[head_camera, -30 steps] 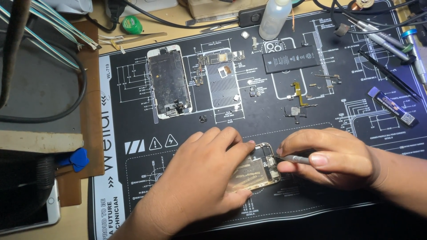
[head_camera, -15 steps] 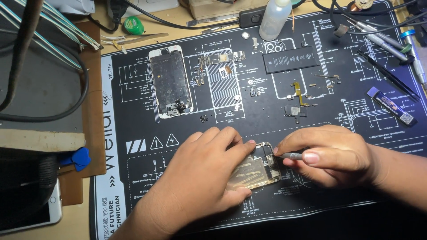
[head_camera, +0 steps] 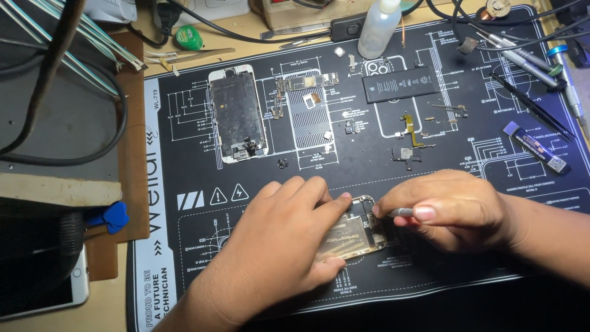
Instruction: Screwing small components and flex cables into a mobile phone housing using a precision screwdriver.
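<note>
My left hand [head_camera: 276, 246] lies flat over the opened phone body [head_camera: 353, 230] near the front edge of the black repair mat [head_camera: 184, 295], fingers spread and pressing it down rather than gripping it. My right hand [head_camera: 455, 209] is curled closed around a thin metal tool [head_camera: 402, 212], pinched between thumb and forefinger, with its tip at the upper right corner of the phone body; the tip itself is too small for me to make out.

As far as I can judge, the strip-down is well along. The screen panel [head_camera: 236, 114] lies face down, well apart at the back left of the mat. The circuit board [head_camera: 305, 82] sits beside it, and the black battery [head_camera: 393, 84] lies further right. Small flex cables and brackets [head_camera: 412, 132] are scattered between them. The phone body shows bare metal plates inside, so the big parts are out, and I reckon only small pieces at that corner remain.

A clear squeeze bottle [head_camera: 380, 27] stands at the back edge, and tweezers [head_camera: 531, 107] lie to the right. A second phone [head_camera: 43, 295] rests on the worktop at the far left.
</note>
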